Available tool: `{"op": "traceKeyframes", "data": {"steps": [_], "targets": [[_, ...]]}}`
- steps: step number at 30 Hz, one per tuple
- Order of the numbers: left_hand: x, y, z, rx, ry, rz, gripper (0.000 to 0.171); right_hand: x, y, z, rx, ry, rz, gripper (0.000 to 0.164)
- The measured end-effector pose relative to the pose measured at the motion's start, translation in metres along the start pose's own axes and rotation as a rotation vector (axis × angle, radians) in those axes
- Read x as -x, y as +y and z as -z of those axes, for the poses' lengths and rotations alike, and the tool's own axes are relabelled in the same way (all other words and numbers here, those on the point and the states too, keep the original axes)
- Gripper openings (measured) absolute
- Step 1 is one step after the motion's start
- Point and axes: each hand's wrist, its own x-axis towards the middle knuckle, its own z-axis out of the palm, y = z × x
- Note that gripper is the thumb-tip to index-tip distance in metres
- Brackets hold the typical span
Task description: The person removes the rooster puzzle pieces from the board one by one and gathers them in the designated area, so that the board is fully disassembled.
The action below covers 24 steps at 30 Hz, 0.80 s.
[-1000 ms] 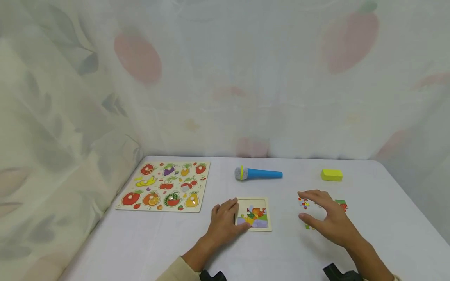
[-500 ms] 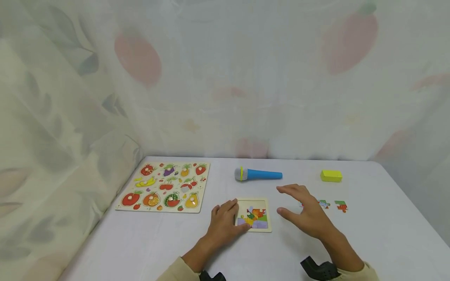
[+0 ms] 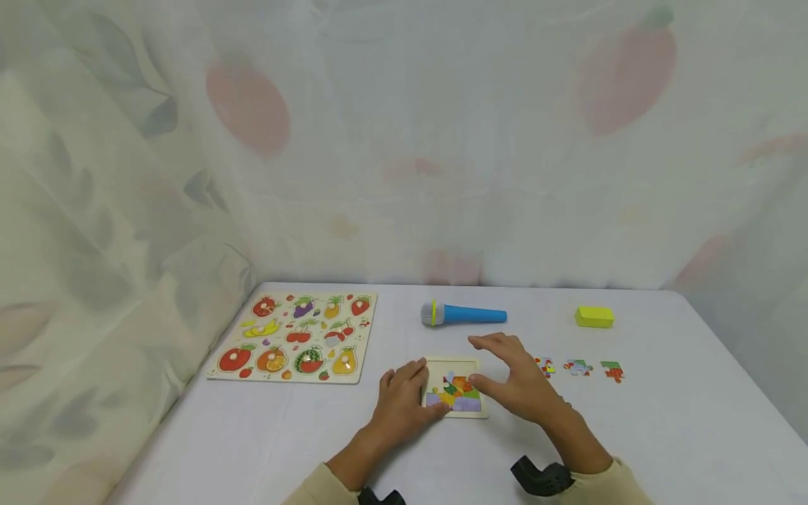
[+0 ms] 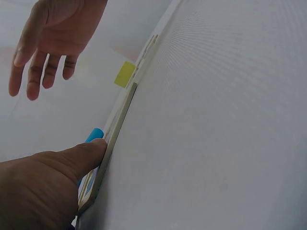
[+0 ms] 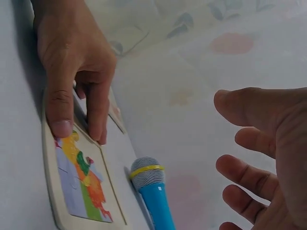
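Far left: fruit board (image 3: 362, 344) flat on the white table (image 3: 694, 435), knobbed fruit pieces seated. Next, left hand (image 3: 402, 403) on the left end of the puzzle tray (image 3: 438, 373): fingers bent at its upper left corner, thumb down over the lower part, holding it. Tray lies flat near mid-table, assembled pieces (image 3: 466, 403) filling the lower and right portion, upper left of the bed bare. Behind it, toy microphone (image 3: 473, 313) on its side, silver head left, blue handle right. Right hand (image 3: 529, 389) hangs above the tray's right edge, thumb and index spread wide, other fingers loosely extended, nothing in grip; the right wrist view shows it apart from the tray. Further right, three loose pieces (image 3: 577, 367) in a row on the table, leftmost partly hidden by that hand. Yellow block (image 3: 595, 317) sits behind them.
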Motion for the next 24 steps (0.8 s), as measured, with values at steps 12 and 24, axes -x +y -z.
{"op": "traceKeyframes", "data": {"steps": [12,24], "targets": [[0.000,-0.001,-0.001,-0.008,0.010,-0.008,0.078,-0.005,0.016,-0.026,-0.017,-0.048,-0.041,0.056],[-0.001,-0.001,-0.002,-0.008,-0.004,0.006,0.081,-0.002,0.030,-0.043,-0.026,-0.067,-0.079,0.054]]}}
